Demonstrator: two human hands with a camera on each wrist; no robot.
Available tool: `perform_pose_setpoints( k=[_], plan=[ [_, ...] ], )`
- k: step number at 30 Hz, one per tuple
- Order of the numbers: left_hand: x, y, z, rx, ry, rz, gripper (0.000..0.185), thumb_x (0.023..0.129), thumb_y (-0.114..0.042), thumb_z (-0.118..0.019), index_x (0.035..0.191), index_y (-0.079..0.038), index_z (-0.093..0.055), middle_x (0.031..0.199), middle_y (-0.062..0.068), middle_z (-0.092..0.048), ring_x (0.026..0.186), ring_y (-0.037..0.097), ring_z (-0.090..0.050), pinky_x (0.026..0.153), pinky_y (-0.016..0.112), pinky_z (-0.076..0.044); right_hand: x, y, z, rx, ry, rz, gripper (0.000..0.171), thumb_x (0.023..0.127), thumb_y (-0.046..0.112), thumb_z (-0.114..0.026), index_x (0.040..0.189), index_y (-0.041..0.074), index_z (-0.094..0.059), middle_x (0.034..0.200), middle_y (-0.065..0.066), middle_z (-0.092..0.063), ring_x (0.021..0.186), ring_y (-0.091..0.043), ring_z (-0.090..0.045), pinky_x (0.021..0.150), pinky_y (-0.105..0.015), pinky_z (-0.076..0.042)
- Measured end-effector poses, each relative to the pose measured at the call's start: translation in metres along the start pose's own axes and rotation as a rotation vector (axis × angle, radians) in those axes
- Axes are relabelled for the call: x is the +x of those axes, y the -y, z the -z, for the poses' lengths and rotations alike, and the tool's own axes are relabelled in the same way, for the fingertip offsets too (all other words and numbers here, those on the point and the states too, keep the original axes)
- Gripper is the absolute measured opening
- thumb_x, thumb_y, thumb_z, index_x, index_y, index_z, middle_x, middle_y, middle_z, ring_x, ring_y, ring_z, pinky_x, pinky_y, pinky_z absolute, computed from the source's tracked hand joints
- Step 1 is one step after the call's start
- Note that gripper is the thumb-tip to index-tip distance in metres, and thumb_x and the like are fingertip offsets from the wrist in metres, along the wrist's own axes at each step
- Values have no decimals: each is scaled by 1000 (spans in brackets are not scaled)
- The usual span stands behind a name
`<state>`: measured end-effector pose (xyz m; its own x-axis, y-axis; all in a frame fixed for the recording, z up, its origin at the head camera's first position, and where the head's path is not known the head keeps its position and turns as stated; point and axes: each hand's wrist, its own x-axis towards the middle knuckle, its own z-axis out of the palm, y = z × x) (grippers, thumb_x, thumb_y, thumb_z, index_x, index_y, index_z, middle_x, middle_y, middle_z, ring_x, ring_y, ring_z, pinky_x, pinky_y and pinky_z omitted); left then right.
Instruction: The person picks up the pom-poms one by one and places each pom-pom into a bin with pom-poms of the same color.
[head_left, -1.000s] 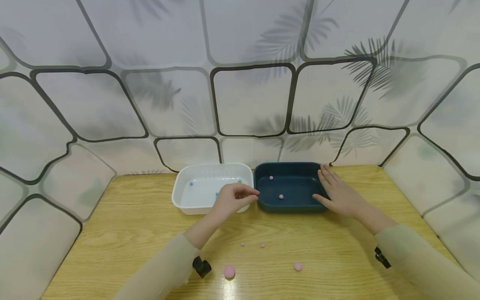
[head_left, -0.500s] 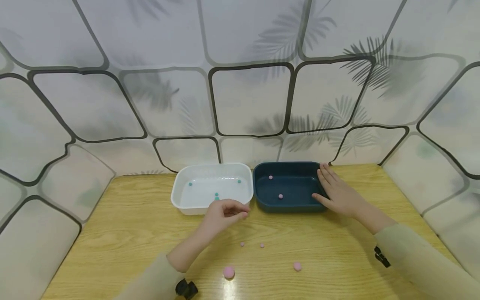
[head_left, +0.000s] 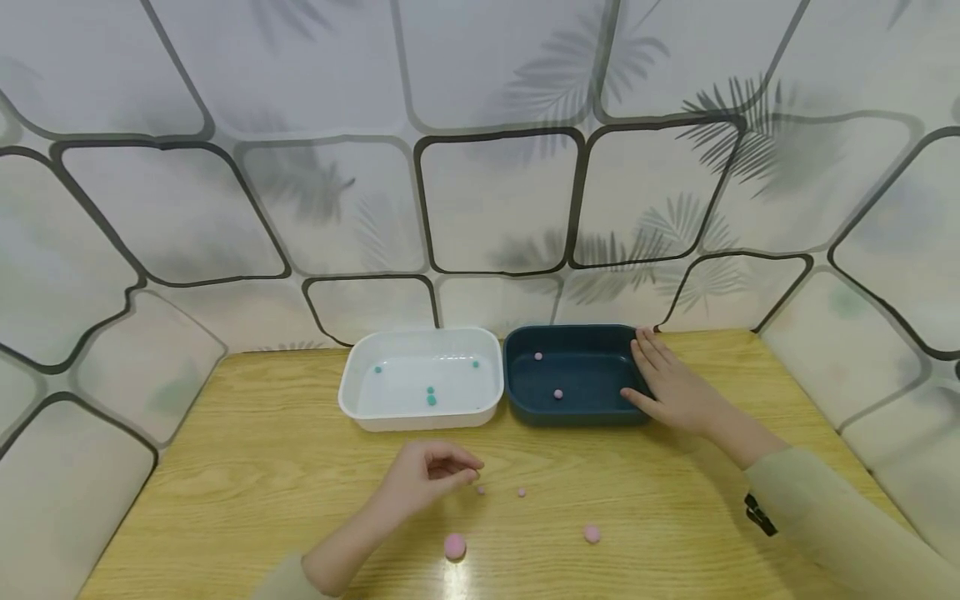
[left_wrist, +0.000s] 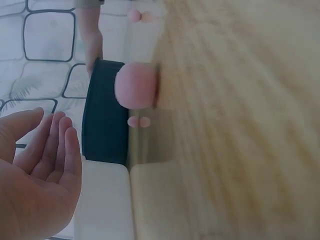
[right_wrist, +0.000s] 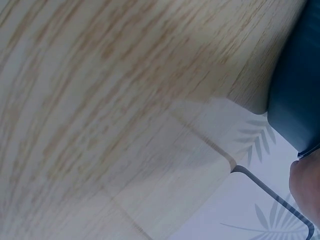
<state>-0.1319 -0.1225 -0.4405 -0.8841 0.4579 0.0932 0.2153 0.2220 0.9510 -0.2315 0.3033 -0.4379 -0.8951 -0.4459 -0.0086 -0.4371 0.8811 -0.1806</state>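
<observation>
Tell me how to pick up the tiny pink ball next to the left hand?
Probably pinch the tiny pink ball across its middle with thumb and one fingertip, coming straight down from above. It is round and lies loose on the flat table, so a sideways push would likely roll it away. The left hand hovers just left of it with its fingers loosely curled.

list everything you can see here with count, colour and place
white plastic tray: 1, white, back of table, left of the dark tray
dark blue plastic tray: 1, dark blue, touching the white tray's right side
small teal beads: 4, teal, inside white tray
small pink beads in tray: 2, pink, inside dark tray
small pink beads on table: 2, pink, near left hand
larger pink balls: 2, pink, front of table
wooden table: 1, light wood
left hand: fingers loosely curled, above table
right hand: flat against dark tray's right side
</observation>
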Motion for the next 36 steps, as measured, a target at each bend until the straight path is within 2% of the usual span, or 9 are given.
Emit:
perform_pose_setpoints(
  k=[13, 19, 26, 33, 36],
  plan=[
    [-20, 11, 2, 33, 30, 46, 16, 94, -6, -78, 105, 6, -79, 103, 22, -80, 85, -5, -68, 77, 18, -61, 0, -5, -4, -8, 4, -2, 94, 110, 52, -52, 163, -15, -15, 174, -36, -2, 163, -52, -3, 130, -67, -16],
    [-27, 19, 6, 55, 94, 6, 17, 92, -4, -79, 104, 7, -78, 99, 22, -79, 85, -5, -68, 78, 19, -62, 0, -4, -4, -8, 1, -3, 93, 109, 52, -52, 164, -15, -15, 174, -35, -3, 163, -52, -3, 130, -67, -17],
    [-35, 28, 12, 25, 180, 14, 21, 92, -2, -78, 110, 9, -76, 99, 23, -79, 87, -5, -69, 78, 19, -62, 0, -1, -1, -6, -7, -2, 92, 109, 50, -54, 163, -15, -18, 173, -36, -5, 162, -53, -6, 130, -67, -18],
    [-39, 28, 18, 61, 264, 39, 28, 92, -18, -85, 114, -2, -79, 108, 13, -80, 94, 1, -71, 85, 21, -61, 0, 3, 2, 3, 3, -5, 92, 109, 50, -54, 163, -15, -18, 173, -36, -5, 163, -52, -6, 130, -66, -18],
    [-38, 30, 18, 103, 297, -7, 29, 91, -21, -86, 115, -5, -79, 109, 9, -80, 98, 3, -71, 90, 22, -60, -1, 2, 2, 12, 5, -7, 92, 109, 50, -54, 163, -15, -17, 174, -36, -4, 163, -52, -5, 130, -67, -17]
  ],
)
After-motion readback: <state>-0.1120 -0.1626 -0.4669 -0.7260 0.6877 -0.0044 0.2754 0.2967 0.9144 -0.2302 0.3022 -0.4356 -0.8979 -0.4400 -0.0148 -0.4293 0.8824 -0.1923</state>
